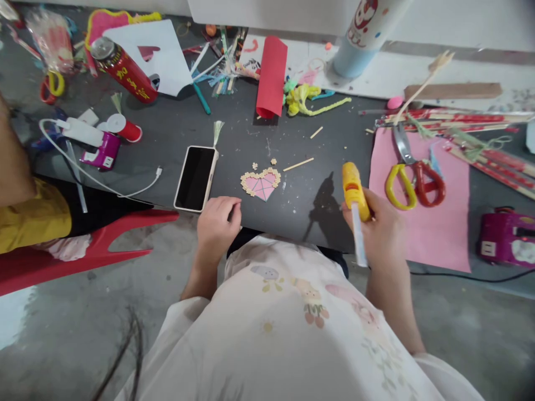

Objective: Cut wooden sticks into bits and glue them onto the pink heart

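Observation:
On the dark tabletop lies a pink paper heart (262,186) marked with lines. Small pale wooden flower shapes run along its upper edge, and two loose ones (273,162) sit just above it. In my right hand (382,225) is a yellow hot glue gun (353,189), held above the table to the right of the heart; a translucent glue stick (358,236) sticks out of its rear. My left hand (219,223) rests at the table's front edge with its fingers curled, beside a phone (195,178) with a dark screen. Nothing shows in that hand.
Red-and-yellow scissors (412,178) lie on pink paper (438,223) at right, near a purple power strip (507,238). Farther back are rolled red paper (271,75), a red can (125,69) and a bottle (363,39). Another person's arm (14,156) shows at left.

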Tool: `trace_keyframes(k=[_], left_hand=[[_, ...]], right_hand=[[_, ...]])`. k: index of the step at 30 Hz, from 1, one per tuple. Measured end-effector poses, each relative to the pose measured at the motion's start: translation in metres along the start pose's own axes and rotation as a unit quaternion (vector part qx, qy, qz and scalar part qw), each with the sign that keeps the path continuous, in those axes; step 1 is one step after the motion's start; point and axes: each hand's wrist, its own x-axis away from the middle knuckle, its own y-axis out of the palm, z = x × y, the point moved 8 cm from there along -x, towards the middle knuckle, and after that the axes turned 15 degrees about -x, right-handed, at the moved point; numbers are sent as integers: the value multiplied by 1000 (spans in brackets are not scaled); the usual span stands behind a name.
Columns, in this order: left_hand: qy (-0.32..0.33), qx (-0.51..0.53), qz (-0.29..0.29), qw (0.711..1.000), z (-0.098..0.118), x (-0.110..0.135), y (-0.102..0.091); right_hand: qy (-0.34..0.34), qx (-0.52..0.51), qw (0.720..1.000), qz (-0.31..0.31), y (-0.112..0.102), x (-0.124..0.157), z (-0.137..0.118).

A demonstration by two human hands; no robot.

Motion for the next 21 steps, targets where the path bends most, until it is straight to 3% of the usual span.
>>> trace_keyframes(k=[3, 8, 12, 21], left_hand=[[-29, 4, -7, 1000, -10, -10, 11], [-32, 4, -6, 999, -19, -27, 27], [-22, -4, -10, 1000, -19, -35, 34], [-26, -4, -9, 1000, -20, -33, 41]], right_hand=[[-27, 93, 994, 57, -12, -7, 3], [12, 192, 979, 66, -15, -14, 34], [47, 221, 971, 73, -17, -16, 48], [69, 224, 971, 48, -4, -21, 47]])
